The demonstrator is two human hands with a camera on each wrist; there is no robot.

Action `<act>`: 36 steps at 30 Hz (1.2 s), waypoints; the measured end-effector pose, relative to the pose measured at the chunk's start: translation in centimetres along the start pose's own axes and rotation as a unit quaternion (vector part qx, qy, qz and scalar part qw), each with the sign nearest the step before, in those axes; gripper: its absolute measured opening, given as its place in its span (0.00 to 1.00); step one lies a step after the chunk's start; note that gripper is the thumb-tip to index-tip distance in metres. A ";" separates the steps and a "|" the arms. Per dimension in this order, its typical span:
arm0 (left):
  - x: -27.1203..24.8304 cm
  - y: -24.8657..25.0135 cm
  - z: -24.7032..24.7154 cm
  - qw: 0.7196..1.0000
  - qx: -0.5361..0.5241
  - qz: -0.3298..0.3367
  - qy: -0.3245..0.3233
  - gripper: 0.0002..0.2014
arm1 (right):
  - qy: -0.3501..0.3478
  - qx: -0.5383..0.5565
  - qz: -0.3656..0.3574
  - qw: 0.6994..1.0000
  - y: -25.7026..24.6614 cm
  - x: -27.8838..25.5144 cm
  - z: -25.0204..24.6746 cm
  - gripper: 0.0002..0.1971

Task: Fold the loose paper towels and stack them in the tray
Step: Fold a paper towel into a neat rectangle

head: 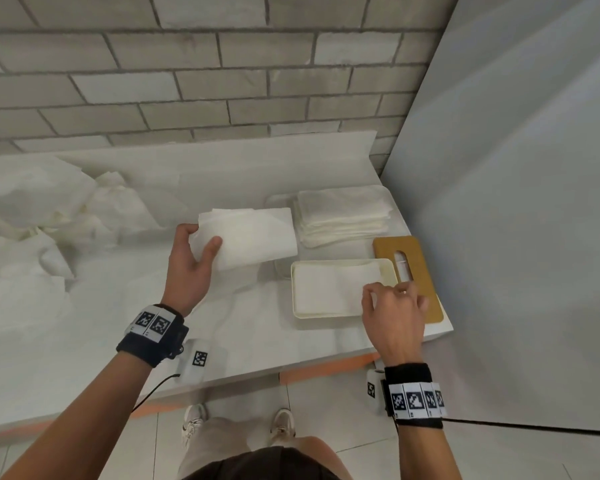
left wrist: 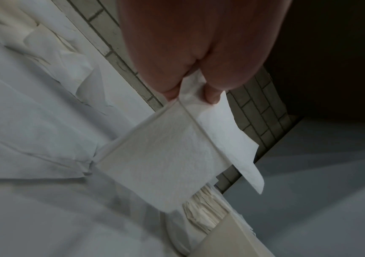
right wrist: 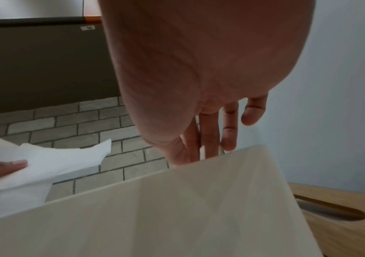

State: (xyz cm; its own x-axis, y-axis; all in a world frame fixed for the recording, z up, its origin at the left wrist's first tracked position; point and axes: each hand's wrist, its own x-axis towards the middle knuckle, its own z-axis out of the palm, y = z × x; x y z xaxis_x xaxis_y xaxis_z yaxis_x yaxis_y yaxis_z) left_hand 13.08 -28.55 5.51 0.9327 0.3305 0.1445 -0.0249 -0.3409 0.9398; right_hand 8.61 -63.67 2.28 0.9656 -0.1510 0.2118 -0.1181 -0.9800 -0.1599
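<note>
My left hand point(head: 205, 237) point(left wrist: 193, 93) pinches a white folded paper towel point(head: 253, 237) point(left wrist: 166, 156) point(right wrist: 45, 165) by its left end and holds it above the table, left of the tray. The cream tray point(head: 326, 314) point(right wrist: 155, 208) sits near the table's right front corner with folded towels point(head: 333, 285) lying flat inside. Over the tray's near right corner, my right hand point(head: 388, 292) point(right wrist: 210, 144) reaches down with straight fingers onto the towels in it. A pile of loose towels point(head: 49, 220) lies at the far left.
A stack of folded towels point(head: 343, 216) point(left wrist: 205, 213) stands behind the tray. A wooden lid with a slot point(head: 409, 271) point(right wrist: 341, 217) lies right of the tray, by a grey wall panel point(head: 516, 202). A brick wall backs the table. The table's front edge point(head: 291, 368) is close.
</note>
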 end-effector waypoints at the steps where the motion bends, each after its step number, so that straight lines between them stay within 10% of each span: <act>1: 0.1 0.0 0.0 1.000 -0.007 -0.001 0.001 0.10 | -0.008 -0.017 -0.003 1.000 0.0 -0.1 0.2 0.08; 8: 0.2 0.9 -0.7 0.999 -0.047 -0.019 0.000 0.13 | 0.029 0.144 -0.021 0.989 -4.5 1.5 -3.3 0.20; 14: -0.1 1.9 -0.9 0.996 -0.082 -0.043 -0.012 0.12 | -0.203 0.507 0.025 0.837 -14.9 6.2 -4.6 0.27; 21: -1.4 0.6 -2.6 0.975 -0.088 -0.123 -0.164 0.46 | -0.114 0.456 0.053 0.881 -16.4 6.1 -2.1 0.13; 27: -2.0 0.1 -3.4 0.962 -0.054 -0.121 -0.238 0.39 | -0.061 0.384 0.113 0.914 -8.5 5.4 -3.0 0.14; 36: -2.1 0.7 -2.2 0.969 -0.067 -0.108 -0.213 0.14 | -0.164 0.219 0.127 0.953 -1.2 3.1 -2.0 0.21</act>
State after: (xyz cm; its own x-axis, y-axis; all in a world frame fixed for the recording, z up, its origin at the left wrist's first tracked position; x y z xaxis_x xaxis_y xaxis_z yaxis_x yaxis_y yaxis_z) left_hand 10.28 -27.55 6.50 0.9846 -0.0221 -0.1733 0.1667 -0.1779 0.9698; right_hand 11.29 -63.17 5.03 0.9474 -0.2577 -0.1898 -0.3200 -0.7584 -0.5678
